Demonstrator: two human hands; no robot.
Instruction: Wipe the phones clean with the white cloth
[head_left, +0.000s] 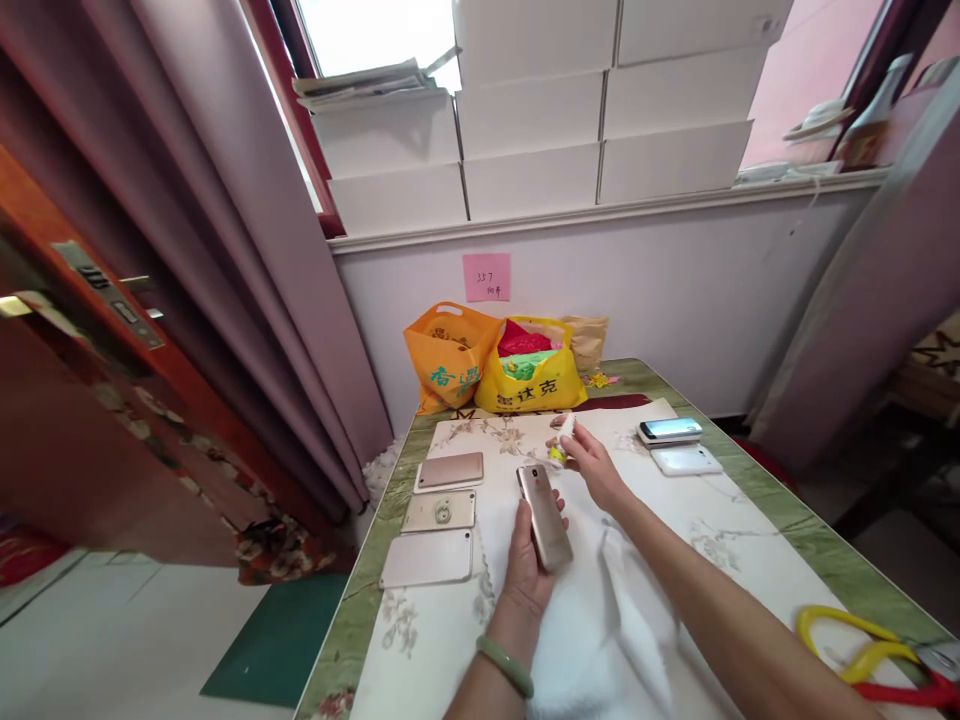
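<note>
My left hand (525, 565) is closed round a gold phone (545, 515), held back side up above a white cloth (600, 620). A green bangle (504, 665) sits on that wrist. Farther out over the table, my right hand (589, 462) grips a small white bottle with a yellow label (562, 440). The bottle is just beyond the phone's top end. Three more phones (439, 510) lie in a column on the table to the left of my left hand.
Two white devices (675, 445) lie at the right of the green-edged table (787, 520). An orange bag (450, 360) and a yellow bag (532, 385) stand at the far end. Yellow and red cables (870, 655) lie near right. White boxes (540, 120) are stacked on the sill.
</note>
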